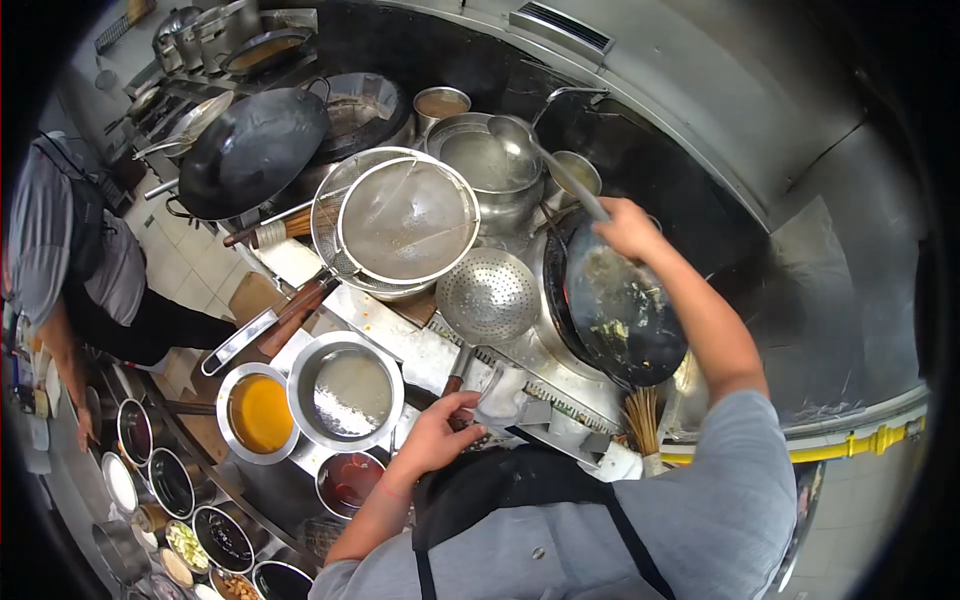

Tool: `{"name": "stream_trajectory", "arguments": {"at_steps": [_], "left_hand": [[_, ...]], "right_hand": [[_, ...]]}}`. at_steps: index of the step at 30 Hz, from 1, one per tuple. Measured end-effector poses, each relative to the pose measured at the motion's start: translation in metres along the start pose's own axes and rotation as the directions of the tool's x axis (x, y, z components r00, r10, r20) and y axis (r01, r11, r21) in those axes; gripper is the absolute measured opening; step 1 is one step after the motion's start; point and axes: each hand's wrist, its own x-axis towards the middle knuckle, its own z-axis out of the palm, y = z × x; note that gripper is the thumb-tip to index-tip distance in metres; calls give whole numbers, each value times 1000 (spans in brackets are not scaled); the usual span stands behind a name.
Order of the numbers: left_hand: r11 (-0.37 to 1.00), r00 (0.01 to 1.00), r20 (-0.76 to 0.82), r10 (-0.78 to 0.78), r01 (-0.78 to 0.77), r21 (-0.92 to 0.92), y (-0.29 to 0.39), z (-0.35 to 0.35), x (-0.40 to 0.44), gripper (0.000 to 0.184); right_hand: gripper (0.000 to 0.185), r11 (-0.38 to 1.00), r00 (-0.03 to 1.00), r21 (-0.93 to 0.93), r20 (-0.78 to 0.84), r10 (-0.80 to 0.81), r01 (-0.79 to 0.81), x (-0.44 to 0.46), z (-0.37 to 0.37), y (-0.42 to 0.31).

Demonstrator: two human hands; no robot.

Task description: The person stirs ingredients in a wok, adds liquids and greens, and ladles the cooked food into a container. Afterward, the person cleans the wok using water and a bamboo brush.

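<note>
My right hand (628, 228) is wrapped round the handle of a ladle (512, 137). The ladle's bowl hangs over the rim of a metal pot of cloudy liquid (488, 160). Below my right forearm is a dark wok (625, 310) with bits of pale yellow-green food in it. My left hand (438, 435) is near my waist, thumb and fingers apart, with nothing visible between them. Just beside its fingertips is a crumpled whitish cloth (502, 392). A perforated skimmer (488, 296) lies above that hand, its wooden handle pointing toward it.
Round mesh strainers (408, 220) rest left of the skimmer. Pots of orange liquid (262, 414), clear liquid (346, 391) and red liquid (350, 482) stand at left. A large black wok (254, 152) leans behind. A bamboo brush (641, 420) stands at right. Another person (90, 250) is at far left.
</note>
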Motion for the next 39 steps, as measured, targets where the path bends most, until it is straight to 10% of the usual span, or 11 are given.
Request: {"name": "stream_trajectory", "arguments": {"at_steps": [2, 3, 5, 6, 9, 14, 22, 29, 32, 36, 39], "left_hand": [[999, 1000, -15, -8, 8, 48, 4, 7, -3, 52], [997, 1000, -20, -13, 15, 80, 6, 11, -5, 53], [994, 996, -53, -69, 74, 84, 4, 18, -13, 56], [992, 993, -70, -94, 99, 77, 0, 22, -17, 56], [986, 980, -125, -157, 162, 32, -8, 33, -33, 57], [986, 976, -147, -163, 159, -39, -12, 67, -35, 57], [697, 927, -347, 146, 153, 701, -69, 108, 67, 69], [354, 883, -467, -46, 452, 819, -79, 119, 106, 58], [355, 899, -429, -89, 431, 830, -93, 109, 111, 51], [616, 912, -393, -120, 379, 691, -44, 118, 58, 45], [967, 939, -247, -240, 207, -151, -56, 131, -15, 35]], "right_hand": [[28, 909, 910, 190, 270, 315, -371, 49, 41, -13], [22, 971, 943, 125, 292, 160, -203, 95, 93, 20], [21, 350, 782, 699, 563, 269, -624, 112, 117, 0], [26, -83, 669, 687, 724, 170, -722, 120, 120, -4], [26, -537, 671, 519, 730, -126, -665, 113, 122, 9], [21, -663, 704, 386, 640, -309, -642, 36, 91, 50], [33, -719, 754, 341, 536, -380, -605, -143, -24, 103], [28, -669, 754, 461, 614, -235, -584, -286, -48, 144], [13, -423, 707, 660, 705, 61, -621, -320, -28, 144], [36, -408, 680, 623, 733, 7, -668, -354, 26, 184], [37, -360, 706, 666, 707, 27, -653, -373, 43, 192]]}}
